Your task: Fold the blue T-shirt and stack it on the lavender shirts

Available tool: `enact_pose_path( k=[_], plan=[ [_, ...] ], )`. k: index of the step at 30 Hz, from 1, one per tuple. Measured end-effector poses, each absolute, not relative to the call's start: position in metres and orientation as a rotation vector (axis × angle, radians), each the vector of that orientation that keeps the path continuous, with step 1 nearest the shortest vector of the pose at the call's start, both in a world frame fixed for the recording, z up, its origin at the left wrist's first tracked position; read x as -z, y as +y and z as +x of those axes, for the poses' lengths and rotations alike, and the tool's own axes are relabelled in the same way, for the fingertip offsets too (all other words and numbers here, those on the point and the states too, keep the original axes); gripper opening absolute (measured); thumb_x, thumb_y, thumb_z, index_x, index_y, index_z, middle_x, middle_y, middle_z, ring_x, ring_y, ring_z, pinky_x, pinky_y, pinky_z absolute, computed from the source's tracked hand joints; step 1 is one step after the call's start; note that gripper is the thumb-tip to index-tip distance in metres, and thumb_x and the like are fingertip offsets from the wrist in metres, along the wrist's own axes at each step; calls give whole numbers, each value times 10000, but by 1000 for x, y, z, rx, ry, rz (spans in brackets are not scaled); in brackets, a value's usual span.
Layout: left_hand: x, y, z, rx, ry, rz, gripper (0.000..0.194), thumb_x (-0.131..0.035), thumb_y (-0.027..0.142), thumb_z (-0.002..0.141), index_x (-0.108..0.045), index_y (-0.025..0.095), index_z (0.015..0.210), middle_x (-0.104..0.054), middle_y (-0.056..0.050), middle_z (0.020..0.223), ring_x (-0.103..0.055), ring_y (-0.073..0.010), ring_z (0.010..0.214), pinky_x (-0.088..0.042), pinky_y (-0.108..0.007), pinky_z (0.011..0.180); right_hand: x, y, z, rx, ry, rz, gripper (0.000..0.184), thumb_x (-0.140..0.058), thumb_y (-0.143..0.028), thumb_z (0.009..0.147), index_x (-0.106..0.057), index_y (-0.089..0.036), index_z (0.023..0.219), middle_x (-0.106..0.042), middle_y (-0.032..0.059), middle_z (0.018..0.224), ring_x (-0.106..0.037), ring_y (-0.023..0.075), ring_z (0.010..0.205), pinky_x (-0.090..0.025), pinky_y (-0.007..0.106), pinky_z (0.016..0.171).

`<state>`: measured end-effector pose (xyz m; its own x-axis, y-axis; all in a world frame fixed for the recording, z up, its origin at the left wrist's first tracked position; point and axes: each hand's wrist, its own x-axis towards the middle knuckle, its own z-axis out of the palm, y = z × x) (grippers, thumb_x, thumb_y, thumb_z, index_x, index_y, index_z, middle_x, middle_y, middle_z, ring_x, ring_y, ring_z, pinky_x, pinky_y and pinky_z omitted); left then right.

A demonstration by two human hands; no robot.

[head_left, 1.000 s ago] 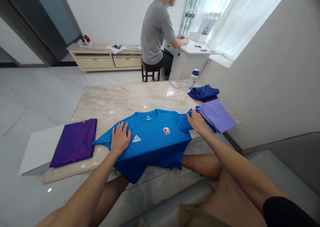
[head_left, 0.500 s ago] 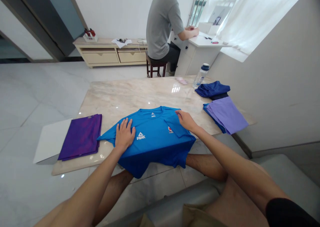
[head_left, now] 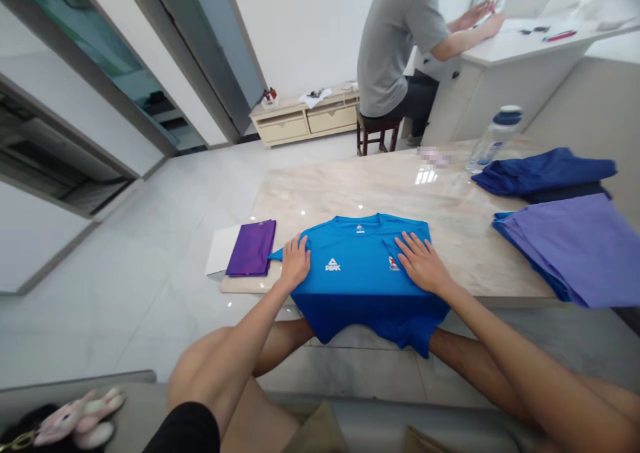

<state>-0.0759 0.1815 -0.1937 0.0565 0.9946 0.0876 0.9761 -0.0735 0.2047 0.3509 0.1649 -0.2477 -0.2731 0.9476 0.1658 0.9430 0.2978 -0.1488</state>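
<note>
A blue T-shirt (head_left: 357,266) with a white PEAK logo lies front side up, its lower part hanging over the table's near edge above my legs. Its right sleeve is folded inward over the chest, beside a small red and white badge. My right hand (head_left: 424,261) rests open on that folded sleeve, fingers spread. At the opposite shoulder my left hand (head_left: 296,262) lies on the fabric with fingers extended. The left sleeve's tip sticks out past it toward a folded purple garment (head_left: 251,248).
The marble-topped table (head_left: 320,186) carries a water bottle (head_left: 495,140), a dark blue garment (head_left: 545,172) and a lilac folded garment (head_left: 575,246) at right. A white board (head_left: 220,250) lies by the purple garment. Beyond, a person in a grey shirt (head_left: 395,46) sits at a white desk.
My right hand has gone from pinching the sleeve near the shoulder to lying flat on the folded sleeve. My left hand has shifted outward to the shirt's left shoulder. The view has turned left.
</note>
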Motion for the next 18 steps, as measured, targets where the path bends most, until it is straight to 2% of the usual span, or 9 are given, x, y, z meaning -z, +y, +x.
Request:
enact_pose_path(
  k=[4,7,13,16,18],
  plan=[
    [181,157,-108,-442,2446,1674,550,-535,393,1056,-552,91,1515,-548,-303,1594,-502,-434,1521,-432,-589,1224,251,158,357,15,-2314,-1762,651,-256,-472,1167,-469,-243,1738,-347,84,1823,-318,329,1697,-301,607,1361],
    [177,150,-124,-408,2514,1454,468,-545,462,1042,-648,99,1319,-651,-340,1420,-596,-473,1407,-485,-589,1121,252,152,361,18,-2303,-1758,664,-245,-475,1159,-482,-236,1731,-368,96,1814,-334,337,1689,-310,622,1351],
    [179,163,-120,-466,2435,1261,320,-802,477,823,-707,212,976,-755,-239,1280,-647,-433,1357,-501,-479,1066,254,141,372,32,-2286,-1728,661,-258,-467,1146,-507,-232,1712,-399,102,1801,-351,338,1680,-321,614,1342],
    [175,171,-112,-580,2330,1198,288,-858,439,750,-660,233,792,-786,-175,1083,-686,-425,1276,-524,-456,1000,252,136,372,51,-2284,-1722,652,-271,-465,1148,-517,-229,1704,-412,104,1795,-359,340,1675,-332,607,1336],
    [171,175,-108,-685,2208,1173,319,-864,431,745,-618,230,727,-771,-130,929,-725,-385,1160,-543,-423,945,251,134,372,59,-2279,-1722,650,-268,-465,1153,-526,-220,1697,-425,108,1788,-361,339,1674,-329,602,1338]
  ],
)
